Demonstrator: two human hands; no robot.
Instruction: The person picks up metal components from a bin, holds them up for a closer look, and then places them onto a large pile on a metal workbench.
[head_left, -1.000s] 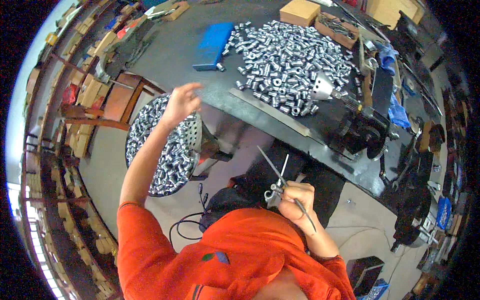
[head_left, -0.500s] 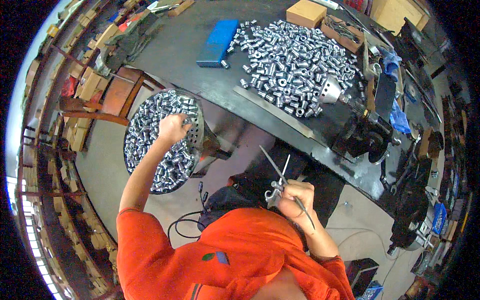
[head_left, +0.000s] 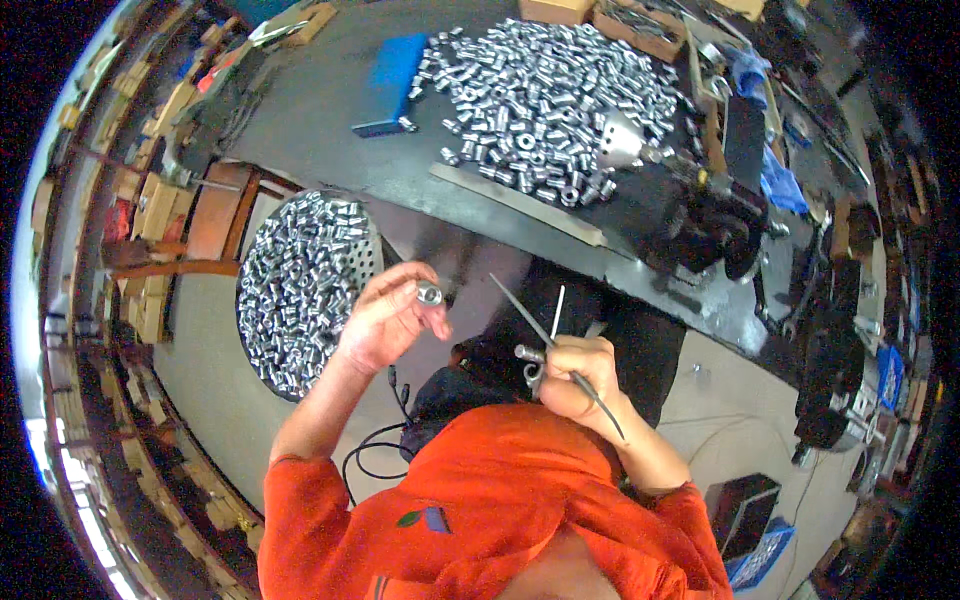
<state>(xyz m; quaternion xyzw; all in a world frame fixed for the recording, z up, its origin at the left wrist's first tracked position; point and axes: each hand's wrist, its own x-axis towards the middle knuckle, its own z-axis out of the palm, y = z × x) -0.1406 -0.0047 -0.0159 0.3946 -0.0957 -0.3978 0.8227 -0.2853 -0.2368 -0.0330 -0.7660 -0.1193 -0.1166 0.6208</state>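
Note:
My left hand (head_left: 385, 322) is raised just right of a round perforated tray (head_left: 366, 262) heaped with small shiny metal fittings (head_left: 300, 290). Between its thumb and fingers sits one short hollow metal fitting (head_left: 429, 293), its bore facing up. My right hand (head_left: 583, 372), in front of my body, is closed round a slim grey tapered file (head_left: 518, 308) that points up and left. A thin pale rod (head_left: 558, 312) and a small cylindrical metal piece with a ring-like part (head_left: 530, 354) also stick out of that fist; how they join is hidden by the fingers.
A dark workbench (head_left: 330, 140) carries a large pile of similar fittings (head_left: 550, 90), a blue block (head_left: 392, 80) and a flat metal bar (head_left: 515, 205). A machine with a perforated metal cone (head_left: 620, 138) stands at the right. A wooden chair (head_left: 215, 225) is behind the tray; black cables (head_left: 370, 440) hang near my waist.
My left hand has come up out of the tray and moved right toward my right hand, with a fitting now in its fingers. The right hand keeps its grip. The whole view has shifted slightly.

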